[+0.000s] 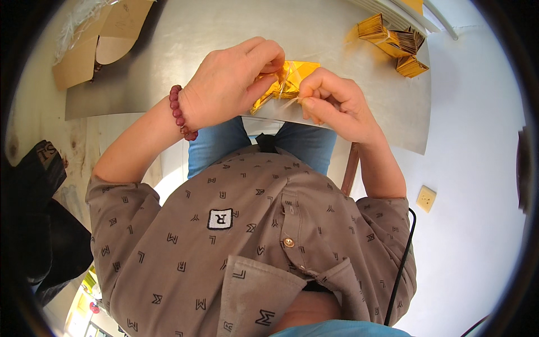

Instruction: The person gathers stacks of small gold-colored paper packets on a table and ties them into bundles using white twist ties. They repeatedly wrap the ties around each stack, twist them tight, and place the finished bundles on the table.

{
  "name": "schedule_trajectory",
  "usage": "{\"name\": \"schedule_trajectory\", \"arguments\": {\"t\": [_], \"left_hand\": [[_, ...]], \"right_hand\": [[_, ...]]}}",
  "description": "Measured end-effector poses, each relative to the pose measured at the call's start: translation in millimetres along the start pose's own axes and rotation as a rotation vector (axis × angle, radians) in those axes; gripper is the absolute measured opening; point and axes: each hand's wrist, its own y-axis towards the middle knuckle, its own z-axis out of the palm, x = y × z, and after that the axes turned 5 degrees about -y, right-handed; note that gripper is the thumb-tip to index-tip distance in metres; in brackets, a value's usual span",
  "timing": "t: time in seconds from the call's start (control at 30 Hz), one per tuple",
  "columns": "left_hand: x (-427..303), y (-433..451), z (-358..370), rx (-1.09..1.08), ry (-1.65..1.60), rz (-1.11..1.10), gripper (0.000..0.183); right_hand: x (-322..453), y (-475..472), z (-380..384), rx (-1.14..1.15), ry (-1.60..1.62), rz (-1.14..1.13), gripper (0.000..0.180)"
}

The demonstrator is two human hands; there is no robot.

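Observation:
A bundle of shiny gold foil sheets (304, 71) lies near the front edge of the metal-topped table, with a thin pale strip or string around it. My left hand (240, 76), a dark red bead bracelet (176, 110) at its wrist, has its fingers curled on the left part of the bundle. To the right, my right hand (337, 101) pinches the loose end of the pale string (290, 102) between thumb and forefinger. The far side of the bundle is partly hidden by the fingers.
Banded stacks of gold folded paper (389, 44) lie at the table's back right. An open cardboard box (80, 63) with clear plastic stands at the upper left. Dark cloth (54, 248) is at the far left, and a white wall with a socket (426, 198) is on the right.

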Motion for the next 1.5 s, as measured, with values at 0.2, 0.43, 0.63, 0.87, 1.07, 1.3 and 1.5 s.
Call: {"name": "schedule_trajectory", "arguments": {"t": [0.2,0.43,0.63,0.87,1.07,1.3,1.5], "left_hand": [[-3.0,-6.1,9.7,0.009,0.155,-0.05,0.018],[-0.4,-14.1,16.2,-0.056,0.202,-0.027,0.02],[11.7,-16.5,15.6,-0.104,-0.007,-0.013,0.019],[14.8,5.0,-0.4,0.028,-0.212,-0.17,0.017],[4.2,54.5,-11.9,0.221,-0.08,-0.335,0.031],[28.2,98.4,6.8,0.655,-0.031,-0.462,0.027],[50.0,87.6,22.5,0.478,-0.65,-0.469,0.022]], "right_hand": [[-4.5,4.3,1.2,-0.026,0.099,0.063,0.004],[2.4,12.2,7.4,-0.257,0.305,0.149,0.013],[8.0,23.3,10.1,-0.222,0.044,0.203,0.014],[-3.6,22.0,11.3,-0.261,0.115,0.243,0.012],[-7.6,21.3,20.3,-0.3,-0.117,0.198,0.01],[-8.6,23.0,22.7,-0.318,-0.155,0.16,0.011],[-8.3,23.3,18.4,-0.308,-0.132,0.193,0.012]]}}
